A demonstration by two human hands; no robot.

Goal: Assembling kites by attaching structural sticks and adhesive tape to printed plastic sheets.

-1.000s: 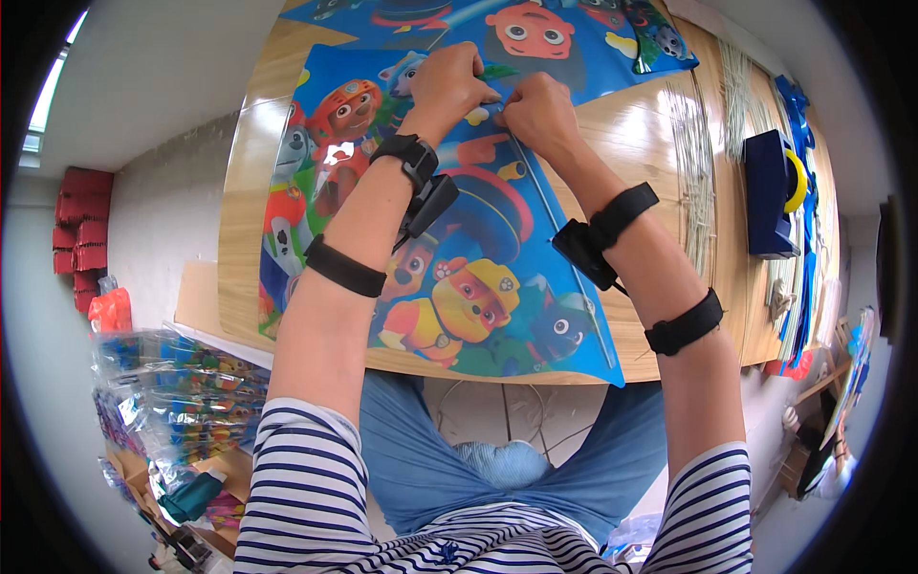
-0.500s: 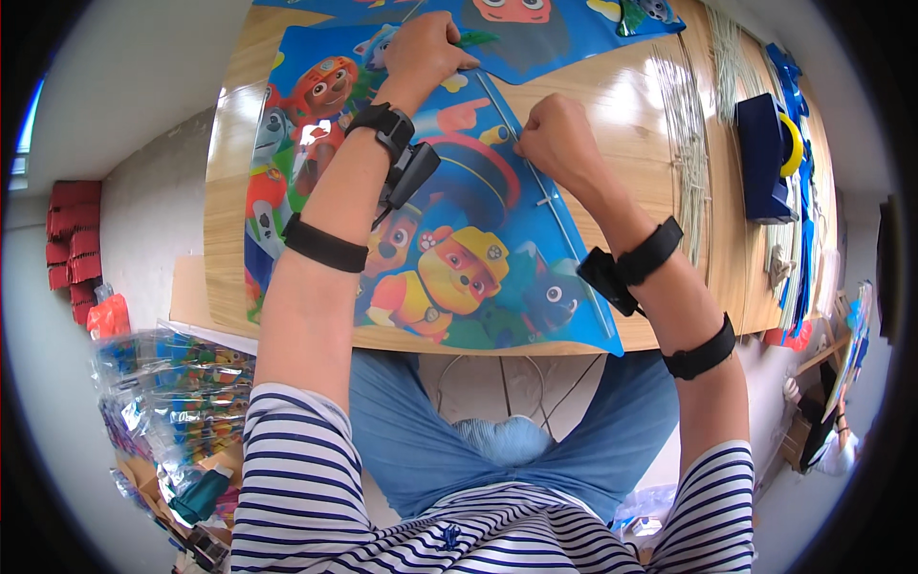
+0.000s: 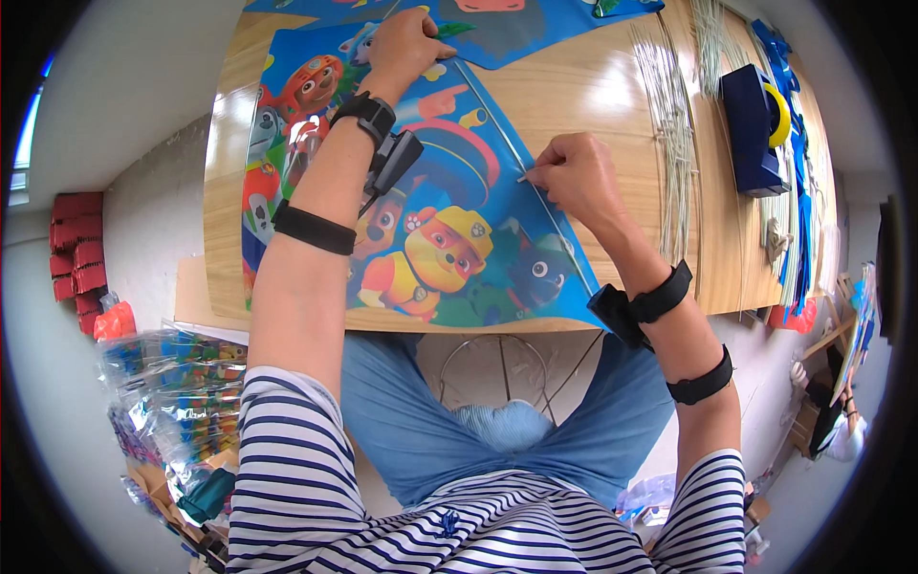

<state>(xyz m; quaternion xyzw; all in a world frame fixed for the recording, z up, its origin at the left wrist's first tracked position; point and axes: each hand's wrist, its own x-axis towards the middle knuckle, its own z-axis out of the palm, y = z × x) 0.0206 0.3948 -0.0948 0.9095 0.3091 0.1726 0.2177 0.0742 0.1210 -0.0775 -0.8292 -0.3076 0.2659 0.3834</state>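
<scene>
On our wooden table point(image 3: 579, 91), our right hand point(image 3: 576, 177) pinches a white tab point(image 3: 522, 179) at the cartoon-printed sheet's point(image 3: 445, 187) right edge, our left hand's point(image 3: 402, 50) grip unclear.

This looks like a small workshop: the wooden tabletop point(image 3: 574, 96) carries thin pale sticks point(image 3: 669, 134), a tape dispenser point(image 3: 746, 134) and printed sheets point(image 3: 512, 230), with plastic-wrapped goods point(image 3: 186, 392) heaped nearby and red stacks point(image 3: 78, 253) beyond.

Right hand point(image 3: 577, 180) is now further toward 5 o'clock along the blue sheet point(image 3: 435, 230) edge, well apart from the left hand point(image 3: 406, 53). Pinches the small white piece point(image 3: 522, 179) there, clear of it before. Table point(image 3: 574, 91) shifts toward 12 o'clock in view.
</scene>
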